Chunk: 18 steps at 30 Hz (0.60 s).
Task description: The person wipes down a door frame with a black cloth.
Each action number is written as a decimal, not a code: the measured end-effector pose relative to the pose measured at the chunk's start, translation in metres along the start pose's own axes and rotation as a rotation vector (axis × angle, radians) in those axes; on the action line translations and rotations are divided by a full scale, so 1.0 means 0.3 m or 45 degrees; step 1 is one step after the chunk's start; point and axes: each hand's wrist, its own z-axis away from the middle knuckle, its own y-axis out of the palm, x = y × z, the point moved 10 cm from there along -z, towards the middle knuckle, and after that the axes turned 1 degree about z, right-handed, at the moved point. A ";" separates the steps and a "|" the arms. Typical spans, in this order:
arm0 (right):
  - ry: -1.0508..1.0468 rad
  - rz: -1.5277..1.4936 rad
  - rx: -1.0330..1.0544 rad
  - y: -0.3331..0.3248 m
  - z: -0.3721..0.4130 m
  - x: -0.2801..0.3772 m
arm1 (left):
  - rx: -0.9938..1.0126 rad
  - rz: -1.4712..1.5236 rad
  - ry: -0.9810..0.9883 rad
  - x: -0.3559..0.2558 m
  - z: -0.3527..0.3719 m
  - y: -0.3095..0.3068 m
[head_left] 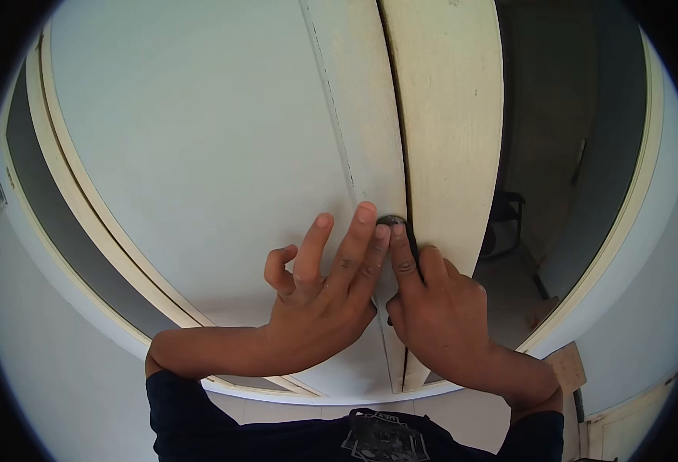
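In front of me is a pale door panel (pixel 200 154) beside a cream wooden strip (pixel 450 115), with a dark gap between them. A dark, rounded fitting (pixel 391 221) sits at this gap, mostly covered by my fingers. My left hand (pixel 320 296) is open against the panel, its fingers spread and two fingertips at the fitting's left edge. From the right, my right hand (pixel 443 312) reaches the fitting with its index fingertip. Its other fingers are bent in, and whatever they may hold is hidden. Black edges of the fitting show beside and below the fingers.
Right of the strip, a dark opening (pixel 554 138) shows a room with a dark chair (pixel 506 219). A light wall (pixel 62 331) curves away at left. Pale floor tiles (pixel 462 420) lie below. A brown board (pixel 566 369) is by my right elbow.
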 end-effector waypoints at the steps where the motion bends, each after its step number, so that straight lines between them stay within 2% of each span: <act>1: -0.017 0.011 0.000 -0.014 -0.009 -0.008 | 0.059 -0.023 -0.036 0.004 -0.024 0.008; 3: -0.037 0.021 0.007 -0.030 -0.029 -0.012 | 0.066 -0.028 -0.079 0.005 -0.064 0.000; 5: -0.058 0.008 -0.166 -0.108 -0.088 -0.020 | 0.076 -0.030 -0.132 0.040 -0.118 -0.015; 8: -0.043 0.032 -0.240 -0.225 -0.188 -0.025 | 0.061 -0.103 -0.097 0.098 -0.238 -0.077; 11: -0.089 0.080 -0.281 -0.255 -0.193 -0.046 | 0.079 -0.180 -0.032 0.086 -0.300 -0.104; 14: -0.065 0.042 -0.136 -0.138 -0.120 -0.070 | 0.156 -0.117 0.026 0.021 -0.217 -0.025; 18: -0.046 0.006 -0.181 -0.077 -0.146 -0.036 | 0.181 -0.032 -0.003 0.068 -0.209 -0.017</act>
